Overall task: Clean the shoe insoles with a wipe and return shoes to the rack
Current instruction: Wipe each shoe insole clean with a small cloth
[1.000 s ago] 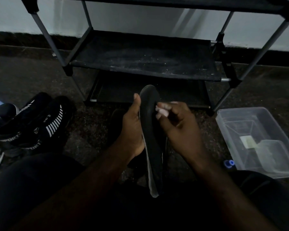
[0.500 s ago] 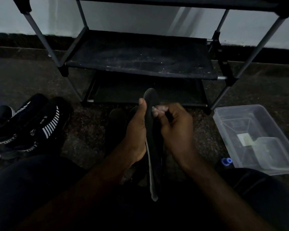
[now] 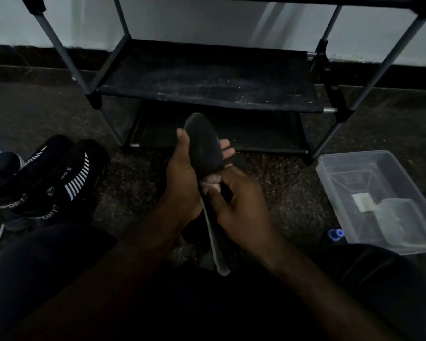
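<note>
A dark shoe insole (image 3: 205,146) stands nearly upright in front of me, its toe end up and its pale heel edge low. My left hand (image 3: 182,178) grips it, thumb on the left edge and fingertips showing past the right side. My right hand (image 3: 236,200) pinches a small pale wipe (image 3: 210,179) and presses it against the middle of the insole. Two black sport shoes (image 3: 59,178) with white stripes lie on the floor to the left. The black shoe rack (image 3: 207,77) stands just behind the insole, its visible shelves bare.
A clear plastic bin (image 3: 369,193) sits on the floor at the right, with a smaller container inside and a blue bottle cap (image 3: 336,233) beside it. More shoes show at the far left edge. A dark shoe lies under my hands. My dark-clothed legs fill the foreground.
My right hand has slid the wipe down the insole from near the toe to the middle. The insole has turned so more of its top face shows, with my left fingers behind it.
</note>
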`<state>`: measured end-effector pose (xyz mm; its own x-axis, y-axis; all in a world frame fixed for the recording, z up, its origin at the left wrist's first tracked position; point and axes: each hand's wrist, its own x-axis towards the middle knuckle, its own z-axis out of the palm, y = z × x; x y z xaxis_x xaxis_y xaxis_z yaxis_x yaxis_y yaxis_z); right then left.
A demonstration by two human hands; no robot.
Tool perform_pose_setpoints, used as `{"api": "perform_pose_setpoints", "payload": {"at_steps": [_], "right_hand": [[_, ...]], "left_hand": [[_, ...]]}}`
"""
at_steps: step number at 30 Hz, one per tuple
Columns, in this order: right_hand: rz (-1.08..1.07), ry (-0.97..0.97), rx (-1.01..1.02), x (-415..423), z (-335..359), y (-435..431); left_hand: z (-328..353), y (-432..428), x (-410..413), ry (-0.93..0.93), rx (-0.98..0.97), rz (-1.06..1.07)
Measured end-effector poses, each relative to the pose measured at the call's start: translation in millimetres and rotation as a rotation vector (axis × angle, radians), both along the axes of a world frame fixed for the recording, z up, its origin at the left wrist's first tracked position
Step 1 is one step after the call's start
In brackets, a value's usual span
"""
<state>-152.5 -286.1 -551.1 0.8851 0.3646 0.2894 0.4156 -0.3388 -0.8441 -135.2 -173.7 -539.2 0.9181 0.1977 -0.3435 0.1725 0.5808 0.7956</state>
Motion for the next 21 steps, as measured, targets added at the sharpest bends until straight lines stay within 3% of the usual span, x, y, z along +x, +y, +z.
{"api": "perform_pose_setpoints", "payload": {"at_steps": [2, 6, 13, 18, 21], "right_hand": [[0.005, -0.047, -0.008, 0, -3, -2], [-0.206, -0.021, -0.038, 25, -11, -10], [-0.006, -0.068, 0.033, -6, 0, 1], [-0.274, -0.124, -0.017, 33, -4, -10], [-0.227, -0.08, 0.02, 25, 2, -6]], "left_hand": [[2, 2, 2, -0.018, -0.037, 0.018], [3, 0, 2, -0.031, -0.049, -0.02], [3, 2, -1, -0.036, -0.062, 0.002], [3, -12, -7, -0.003, -0.058, -0.112], [0, -14, -8, 0.004, -0.04, -0.081]]}}
